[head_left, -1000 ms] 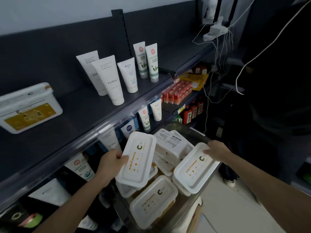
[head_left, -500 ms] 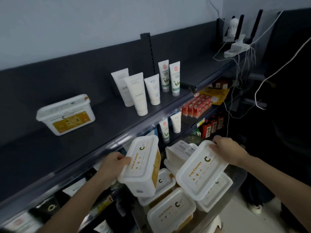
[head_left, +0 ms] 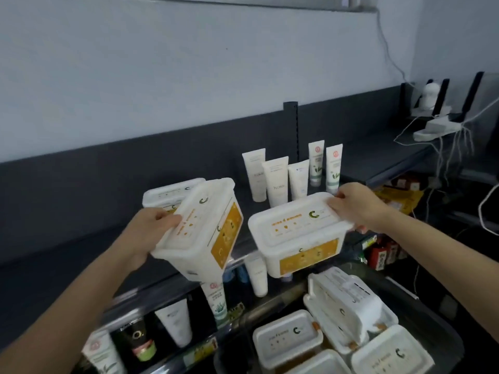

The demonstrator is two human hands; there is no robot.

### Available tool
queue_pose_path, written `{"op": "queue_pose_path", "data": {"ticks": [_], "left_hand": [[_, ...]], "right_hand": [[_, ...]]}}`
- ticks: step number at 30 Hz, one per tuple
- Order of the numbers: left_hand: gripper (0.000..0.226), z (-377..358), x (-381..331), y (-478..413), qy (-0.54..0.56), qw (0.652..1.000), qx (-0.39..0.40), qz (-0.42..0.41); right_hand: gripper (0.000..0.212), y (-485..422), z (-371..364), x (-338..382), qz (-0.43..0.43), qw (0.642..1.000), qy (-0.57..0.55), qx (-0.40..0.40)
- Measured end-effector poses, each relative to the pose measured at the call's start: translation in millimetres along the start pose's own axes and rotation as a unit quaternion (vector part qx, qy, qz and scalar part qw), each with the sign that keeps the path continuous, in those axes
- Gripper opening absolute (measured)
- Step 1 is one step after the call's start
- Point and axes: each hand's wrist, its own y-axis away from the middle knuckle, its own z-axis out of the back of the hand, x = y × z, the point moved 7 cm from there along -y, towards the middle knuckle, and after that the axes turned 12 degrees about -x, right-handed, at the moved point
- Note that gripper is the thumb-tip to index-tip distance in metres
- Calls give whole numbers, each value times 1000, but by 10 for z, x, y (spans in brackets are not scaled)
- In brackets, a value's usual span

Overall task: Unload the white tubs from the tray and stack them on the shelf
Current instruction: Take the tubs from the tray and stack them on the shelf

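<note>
White tubs in the tray [head_left: 348,300] lie nearest, low on the right. One flat tub [head_left: 287,337] has its lid up, another [head_left: 391,354] sits beside it, and one leans tilted across them against the dark tray [head_left: 437,327] rim.

Above the tray, each hand carries a tub in the air, in front of the shelf edge. The left hand [head_left: 147,233] grips the left tub [head_left: 205,228] at its left side, with the thumb across the lid and the fingers curled behind. This tub is tipped steeply: its lid faces up and left, its orange label faces right, and its long axis climbs from lower left to upper right.

The right hand [head_left: 356,206] clasps the right tub [head_left: 299,230] by its right short end, fingers hooked over the lid rim. That tub sits nearly level, lid up, with its long axis running left to right and its orange label toward the camera. The two tubs are near each other but apart.

Behind the left tub, a shelved tub [head_left: 167,194] rests on the dark shelf [head_left: 67,252]. Farther right, cosmetic tubes [head_left: 275,182] stand upright. A power strip [head_left: 437,129] lies at the far end.
</note>
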Motion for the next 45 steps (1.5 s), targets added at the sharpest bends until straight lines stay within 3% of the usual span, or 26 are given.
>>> {"op": "queue_pose_path", "data": {"ticks": [9,13,20,30,36,39,41,43,45], "left_hand": [[22,991,488,-351,-44,994,-98,28],[26,1282,706,-467,-65,989,-128,46],[22,1616,988,-739,-121,983,-122,64],[17,1648,1214,-1298,-235,969,-72,12],[13,1581,943,-1353,-317,931,-147,-105],[27,1285,736,-1138,-331,923,-71,-183],[42,1094,769,-1007,-388,902,-3,-190],[51,1052,849,-981,-451,872,5,-190],[54,1068,887,-998,-466,864,-3,-191]], "right_hand": [[38,-58,-820,1079,33,996,-75,48],[23,-68,-1291,1414,29,989,-114,93],[19,-150,-1852,1760,19,985,-112,128],[15,-425,-2206,1690,-64,983,-135,110],[14,-496,-2209,1625,-86,978,-167,88],[15,-484,-2215,1574,-96,972,-184,109],[12,-476,-2212,1557,-89,971,-185,124],[10,-473,-2204,1549,-78,970,-191,127],[11,-484,-2191,1567,-58,975,-183,112]]}}
